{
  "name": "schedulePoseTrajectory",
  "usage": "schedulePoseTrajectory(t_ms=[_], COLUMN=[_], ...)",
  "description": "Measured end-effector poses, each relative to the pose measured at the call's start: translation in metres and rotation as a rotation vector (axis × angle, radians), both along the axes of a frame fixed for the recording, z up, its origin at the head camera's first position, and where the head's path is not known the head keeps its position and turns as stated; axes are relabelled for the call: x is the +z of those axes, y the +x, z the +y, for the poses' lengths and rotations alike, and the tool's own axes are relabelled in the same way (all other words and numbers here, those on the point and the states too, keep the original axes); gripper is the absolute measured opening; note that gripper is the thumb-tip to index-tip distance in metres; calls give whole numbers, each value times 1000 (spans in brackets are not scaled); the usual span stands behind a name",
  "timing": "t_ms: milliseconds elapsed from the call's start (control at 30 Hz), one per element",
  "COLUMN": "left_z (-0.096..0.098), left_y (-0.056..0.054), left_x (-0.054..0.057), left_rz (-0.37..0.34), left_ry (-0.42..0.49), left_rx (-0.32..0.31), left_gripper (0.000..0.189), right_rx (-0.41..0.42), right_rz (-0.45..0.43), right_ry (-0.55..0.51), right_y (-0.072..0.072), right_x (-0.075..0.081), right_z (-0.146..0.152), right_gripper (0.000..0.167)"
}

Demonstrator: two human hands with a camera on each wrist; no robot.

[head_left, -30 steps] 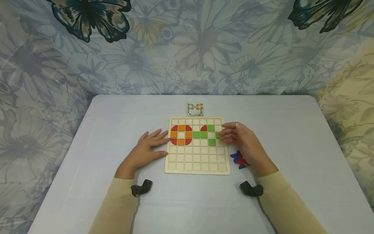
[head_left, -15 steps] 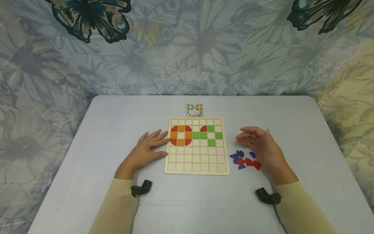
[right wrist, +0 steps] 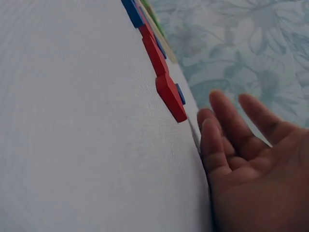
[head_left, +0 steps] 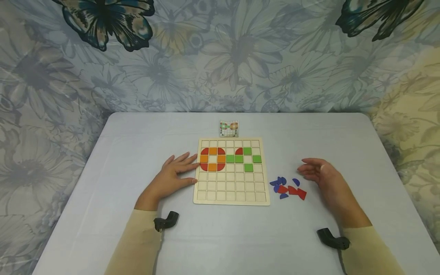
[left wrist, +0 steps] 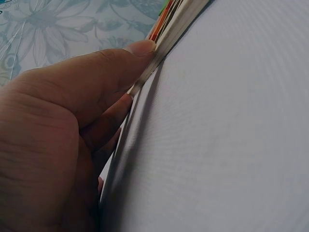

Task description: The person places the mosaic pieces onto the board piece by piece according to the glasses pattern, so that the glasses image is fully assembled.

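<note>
A wooden grid board (head_left: 231, 191) lies flat mid-table, with red, orange and green pieces set in its upper squares. On the left a ring of orange squares and red rounded corners fills part of it; green squares and one red corner sit to the right. My left hand (head_left: 175, 172) lies spread at the board's left edge, fingertips and thumb touching it. Off to the right of the loose pieces, my right hand (head_left: 326, 181) holds nothing, its fingers relaxed. Between that hand and the board lie several red pieces (head_left: 292, 190) and several blue half-round pieces (head_left: 296, 182).
Just beyond the board's far edge a small pattern card (head_left: 228, 128) lies on the white table (head_left: 154, 133). A flower-printed cloth with butterflies (head_left: 240, 57) rises behind the table. Each wrist carries a black camera mount (head_left: 332, 238).
My right hand has moved away from the board's right side, out to the right and toward me, uncovering a green square and the loose pieces. My left hand has stayed put.
</note>
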State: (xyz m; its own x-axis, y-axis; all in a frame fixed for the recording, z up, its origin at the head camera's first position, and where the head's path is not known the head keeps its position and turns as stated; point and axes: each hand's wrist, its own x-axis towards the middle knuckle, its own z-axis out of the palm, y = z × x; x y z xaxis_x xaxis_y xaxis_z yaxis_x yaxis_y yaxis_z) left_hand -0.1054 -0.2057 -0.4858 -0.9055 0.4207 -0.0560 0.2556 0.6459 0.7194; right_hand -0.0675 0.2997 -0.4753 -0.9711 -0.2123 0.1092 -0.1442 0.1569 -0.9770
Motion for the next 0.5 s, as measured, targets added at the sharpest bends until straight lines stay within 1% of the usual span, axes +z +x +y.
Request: schedulePoseTrajectory(t_ms=[67, 133, 200, 267, 333, 433, 500], left_z=[0, 0, 0, 0, 0, 1, 1], left_y=[0, 0, 0, 1, 1, 1, 1], left_x=[0, 0, 0, 0, 0, 1, 1], left_rz=[1, 3, 3, 3, 2, 2, 1], left_ry=[-1, -5, -6, -7, -7, -5, -5], left_rx=[1, 2, 5, 7, 9, 11, 11], left_gripper=[61, 61, 61, 61, 62, 62, 62], right_rx=[-8, -4, 19, 39, 59, 88, 112], right_rz=[3, 14, 4, 16, 41, 106, 122], right_ry=[128, 289, 385, 470, 510, 545, 570], right_y=[2, 4, 4, 4, 3, 1, 0], right_x=[-1, -2, -3, -4, -5, -6, -6], right_z=[-1, -5, -10, -14, -16, -17, -16], right_gripper=[39, 43, 50, 54, 55, 50, 48])
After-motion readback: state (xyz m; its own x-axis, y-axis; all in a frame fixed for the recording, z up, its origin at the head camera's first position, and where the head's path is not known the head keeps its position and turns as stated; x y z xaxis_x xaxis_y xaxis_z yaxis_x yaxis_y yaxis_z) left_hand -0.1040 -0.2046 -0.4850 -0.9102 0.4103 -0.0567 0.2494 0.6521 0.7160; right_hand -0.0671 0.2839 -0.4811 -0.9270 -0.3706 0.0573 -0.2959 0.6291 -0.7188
